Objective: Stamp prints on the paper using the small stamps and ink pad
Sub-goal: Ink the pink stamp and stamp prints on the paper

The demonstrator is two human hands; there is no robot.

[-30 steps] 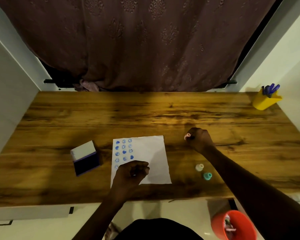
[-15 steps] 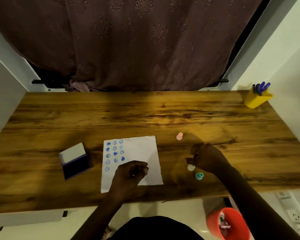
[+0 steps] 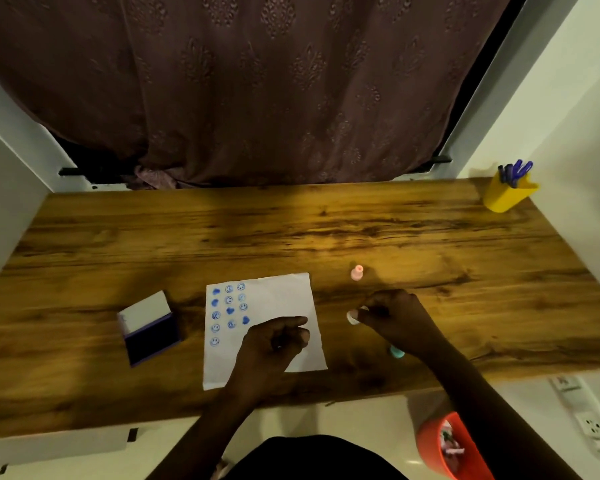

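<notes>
A white paper [image 3: 284,296] with several blue prints in its upper left lies on the wooden table [image 3: 291,230]. My left hand [image 3: 274,341] rests on the paper's lower middle with its fingers curled, pinning it down. My right hand [image 3: 392,317], just right of the paper, grips a small white stamp [image 3: 353,316]. A pink stamp [image 3: 356,273] stands upright behind that hand. A teal stamp [image 3: 397,352] peeks out from under my right wrist. An open ink pad [image 3: 151,332], dark blue with a white lid raised, sits left of the paper.
A yellow pen holder [image 3: 508,195] with blue pens stands at the table's far right corner. An orange bin [image 3: 447,448] sits on the floor below the table's front edge, right of me. A dark curtain [image 3: 257,81] hangs behind the table.
My right hand left the pink stamp standing on the table, came back toward me and took hold of the white stamp. My left hand stayed on the paper.
</notes>
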